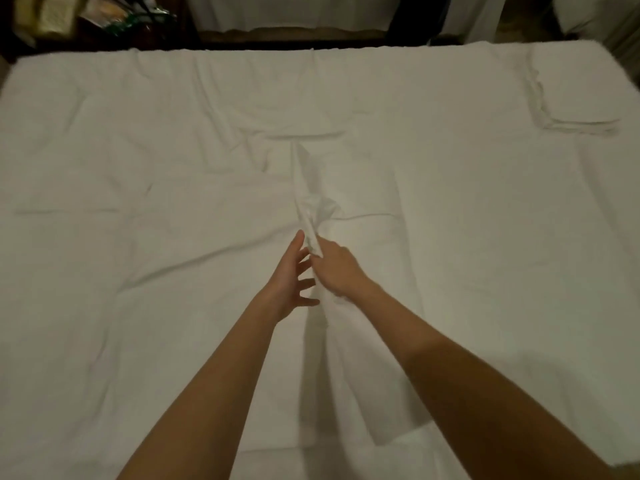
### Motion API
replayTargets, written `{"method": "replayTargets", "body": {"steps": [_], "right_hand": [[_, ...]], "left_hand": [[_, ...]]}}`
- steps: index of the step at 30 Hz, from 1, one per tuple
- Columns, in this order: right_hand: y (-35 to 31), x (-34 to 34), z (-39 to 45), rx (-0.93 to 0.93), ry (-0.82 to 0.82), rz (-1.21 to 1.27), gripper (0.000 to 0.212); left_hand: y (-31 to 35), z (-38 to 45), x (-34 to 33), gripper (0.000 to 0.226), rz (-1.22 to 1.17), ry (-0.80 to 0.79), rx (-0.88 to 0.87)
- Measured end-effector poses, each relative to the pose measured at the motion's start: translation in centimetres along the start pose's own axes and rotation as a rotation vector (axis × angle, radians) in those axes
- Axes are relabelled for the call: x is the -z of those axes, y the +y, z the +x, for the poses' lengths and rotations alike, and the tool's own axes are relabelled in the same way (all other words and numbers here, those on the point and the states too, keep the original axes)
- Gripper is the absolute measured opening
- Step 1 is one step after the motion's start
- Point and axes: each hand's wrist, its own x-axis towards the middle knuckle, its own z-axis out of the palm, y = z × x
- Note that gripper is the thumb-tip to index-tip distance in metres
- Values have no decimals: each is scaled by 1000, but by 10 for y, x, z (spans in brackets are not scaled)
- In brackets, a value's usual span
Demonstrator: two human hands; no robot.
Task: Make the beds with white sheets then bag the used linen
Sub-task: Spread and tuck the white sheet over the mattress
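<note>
Two bare forearms reach forward over the bed, meeting near its middle. Right hand (337, 271): fingers curled round a gathered ridge of the white sheet (138, 168), which is pinched up off the surface and rises as a narrow raised fold (306, 209) running away from the knuckles. Left hand (294, 278): fingers spread and straight, palm turned toward the fold, holding nothing; its fingertips (310, 301) lie just beside the gathered cloth (contact cannot be confirmed, as the frame is blurred there).

Sheet condition: it covers the mattress from edge to edge in view, creased throughout, with wrinkles radiating from the pinched point and a long shallow crease to the left. Below the right hand the cloth forms a loose, overlapping flap (381, 393) that lies toward the near edge of the bed.

Far right corner: a second layer of white fabric (581, 88) lies flat, its frayed-looking border showing as an angled line.

Beyond the far edge: a dark frame (277, 38), more white bedding (294, 12) behind it, and at upper left a cluttered dark surface (86, 15) whose items are too blurred to identify.
</note>
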Motion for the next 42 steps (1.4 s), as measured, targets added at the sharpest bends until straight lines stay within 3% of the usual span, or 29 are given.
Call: {"method": "replayTargets", "body": {"steps": [7,13,17,23,24,28,30,35,39,42], "right_hand": [[6,-101,1,-182,-308,237,46],[82,-118,-52,-535,-224,586,16],[117,-123,-107,-798,-322,684,43],[145,-142,-168,-1024,-487,738,81],[146,-141,-173,-1055,-401,800,76],[145,-147,-187,-1040,392,1183,28],[142,-158,-197,-1016,502,1246,22],[150,-148,-194,-789,572,450,46],[159,-116,-151,-308,643,111,10],[161,-102,-114,-105,378,-228,45]], "left_hand": [[-70,9,76,44,97,295,95],[-113,-3,90,28,270,283,115],[-119,-11,99,31,213,239,96],[-169,-42,107,41,355,160,219],[-170,-45,105,39,316,130,220],[-166,-52,101,42,215,-4,246],[-168,-50,103,43,252,70,250],[-162,-35,106,46,561,223,232],[-138,-19,91,56,440,390,5],[-117,-1,82,67,421,469,-107]]}}
